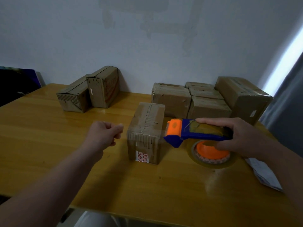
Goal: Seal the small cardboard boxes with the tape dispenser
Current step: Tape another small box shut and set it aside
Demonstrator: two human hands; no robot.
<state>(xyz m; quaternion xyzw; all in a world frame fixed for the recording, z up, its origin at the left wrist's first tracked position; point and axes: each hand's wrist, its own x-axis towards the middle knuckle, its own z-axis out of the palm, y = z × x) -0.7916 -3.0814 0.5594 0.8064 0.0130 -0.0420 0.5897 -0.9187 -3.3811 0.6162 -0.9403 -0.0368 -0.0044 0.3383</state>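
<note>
While gripping blue-and-orange tape dispenser (193,133) in right hand (242,138), curls empty left hand (104,134) beside scuffed brown box (146,133) with clear tape across top.

Roughly eight boxes (146,128), one tape dispenser (196,135).

A plain room used for packing, likely in a home: a varnished wooden worktop (49,128) stands against a bare pale wall (147,38), small cardboard boxes (208,102) grouped along it, a grey curtain (288,112) beside daylight.
</note>
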